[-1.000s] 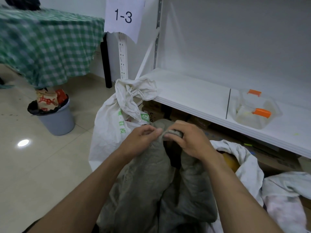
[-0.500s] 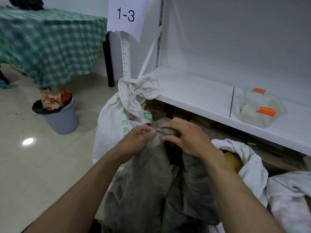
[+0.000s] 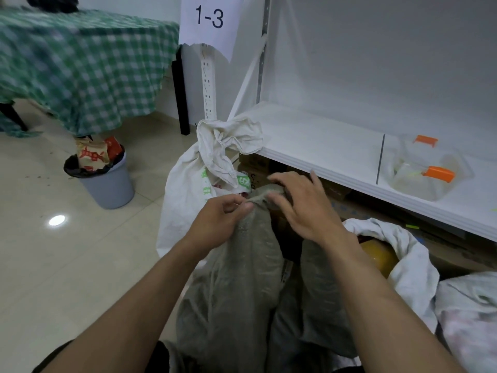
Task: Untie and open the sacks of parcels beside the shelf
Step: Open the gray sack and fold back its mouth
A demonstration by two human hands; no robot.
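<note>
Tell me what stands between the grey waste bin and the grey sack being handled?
A white sack, top knotted, stands there, beside the grey sack; the head view shows it.

Right hand lets go
The right hand (image 3: pixel 304 208) now spreads its fingers over the grey sack's (image 3: pixel 242 278) bunched neck, no longer curled round it as a second ago.
</note>
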